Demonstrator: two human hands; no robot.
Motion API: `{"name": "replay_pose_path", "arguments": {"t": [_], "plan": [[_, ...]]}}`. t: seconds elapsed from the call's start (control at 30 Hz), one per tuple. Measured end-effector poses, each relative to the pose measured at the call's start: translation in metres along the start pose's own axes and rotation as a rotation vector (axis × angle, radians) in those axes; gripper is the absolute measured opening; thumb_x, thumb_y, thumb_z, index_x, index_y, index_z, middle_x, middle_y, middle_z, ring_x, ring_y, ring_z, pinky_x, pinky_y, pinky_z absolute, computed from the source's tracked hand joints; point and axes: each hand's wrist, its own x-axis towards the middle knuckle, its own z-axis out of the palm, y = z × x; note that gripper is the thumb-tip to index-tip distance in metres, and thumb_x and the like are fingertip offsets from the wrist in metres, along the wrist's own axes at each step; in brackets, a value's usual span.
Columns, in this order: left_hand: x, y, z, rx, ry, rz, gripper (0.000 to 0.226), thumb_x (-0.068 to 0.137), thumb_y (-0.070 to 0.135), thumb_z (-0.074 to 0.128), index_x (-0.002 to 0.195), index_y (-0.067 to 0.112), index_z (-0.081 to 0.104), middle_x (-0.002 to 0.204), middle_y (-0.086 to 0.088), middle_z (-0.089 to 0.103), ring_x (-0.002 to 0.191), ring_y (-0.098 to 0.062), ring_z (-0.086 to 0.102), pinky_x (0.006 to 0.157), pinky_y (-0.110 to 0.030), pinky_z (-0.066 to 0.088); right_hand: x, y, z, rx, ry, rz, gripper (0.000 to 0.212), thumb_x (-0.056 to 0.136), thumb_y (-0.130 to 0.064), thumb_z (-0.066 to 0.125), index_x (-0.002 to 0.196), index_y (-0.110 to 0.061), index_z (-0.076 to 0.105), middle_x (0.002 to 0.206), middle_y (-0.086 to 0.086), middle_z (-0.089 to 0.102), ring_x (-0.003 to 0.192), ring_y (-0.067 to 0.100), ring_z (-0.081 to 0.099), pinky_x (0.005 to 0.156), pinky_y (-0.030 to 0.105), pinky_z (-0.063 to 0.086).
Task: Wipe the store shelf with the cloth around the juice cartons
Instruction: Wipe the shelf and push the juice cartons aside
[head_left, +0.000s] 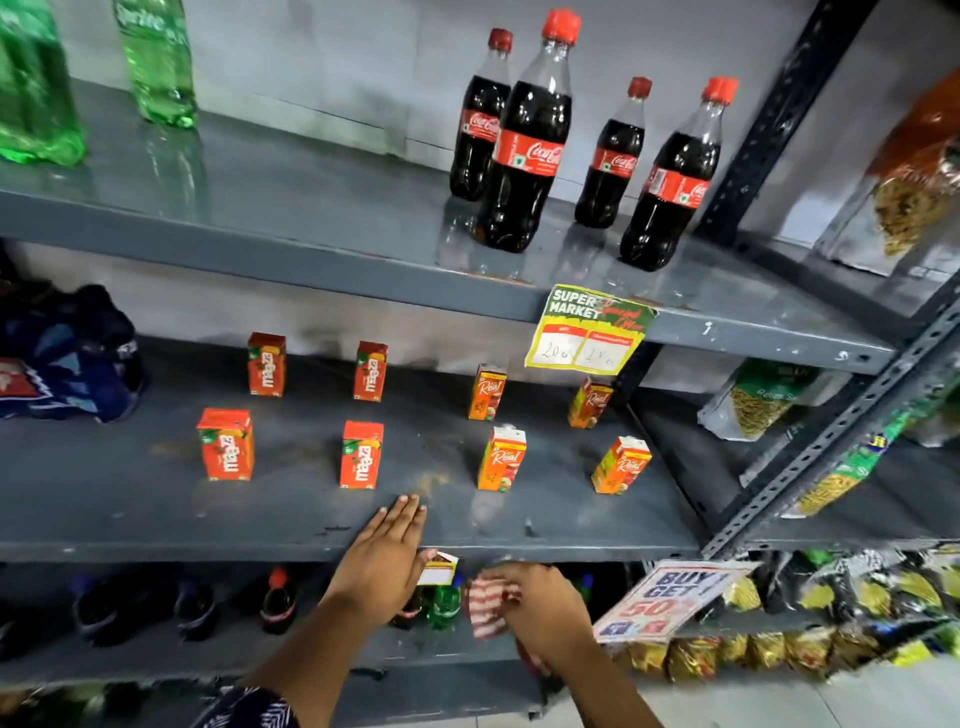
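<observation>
Several small juice cartons stand in two rows on the grey middle shelf (291, 509): red Maaza cartons (362, 454) to the left, orange Real cartons (501, 459) to the right. My left hand (382, 558) lies flat with fingers extended over the shelf's front edge, just below the front Maaza carton, holding nothing. My right hand (535, 608) is lower, in front of the shelf edge, closed on a red-and-white striped cloth (488, 605) that hangs below the shelf level. A dusty patch (431, 480) shows between the front cartons.
Cola bottles (524, 140) and green soda bottles (156, 62) stand on the upper shelf. A yellow price tag (587, 332) hangs from its edge. A dark blue pack (67, 358) sits at the middle shelf's left. Snack bags (769, 400) fill the right rack; bottles (278, 603) stand below.
</observation>
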Motion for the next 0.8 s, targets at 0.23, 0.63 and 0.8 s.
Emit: {"name": "replay_pose_path", "arguments": {"t": [0.23, 0.63, 0.8], "plan": [[-0.034, -0.034, -0.029, -0.105, 0.158, -0.194, 0.087, 0.092, 0.058, -0.001, 0.122, 0.007, 0.062, 0.124, -0.013, 0.064, 0.118, -0.028, 0.059, 0.106, -0.043, 0.040, 0.029, -0.028, -0.023, 0.045, 0.110, -0.052, 0.055, 0.076, -0.010, 0.049, 0.120, -0.040, 0.061, 0.111, -0.003, 0.073, 0.101, 0.023, 0.067, 0.079, 0.028, 0.052], [-0.012, -0.109, -0.043, -0.076, 0.142, -0.297, 0.059, 0.099, 0.039, 0.032, 0.149, 0.010, 0.021, 0.158, -0.009, 0.022, 0.147, -0.021, 0.014, 0.119, -0.034, 0.010, 0.116, -0.108, -0.043, 0.109, 0.191, -0.215, 0.049, 0.091, -0.012, 0.052, 0.139, -0.022, 0.047, 0.122, 0.013, 0.067, 0.108, 0.032, 0.065, 0.092, 0.035, 0.051], [0.013, -0.125, -0.029, -0.019, 0.112, -0.255, 0.067, 0.095, 0.047, 0.016, 0.149, 0.007, 0.018, 0.159, -0.009, 0.016, 0.147, -0.019, 0.008, 0.118, -0.031, 0.001, 0.176, -0.127, -0.039, 0.059, 0.150, -0.206, 0.061, 0.090, -0.005, 0.049, 0.147, -0.020, 0.034, 0.138, 0.017, 0.052, 0.123, 0.035, 0.053, 0.105, 0.038, 0.044]]}}
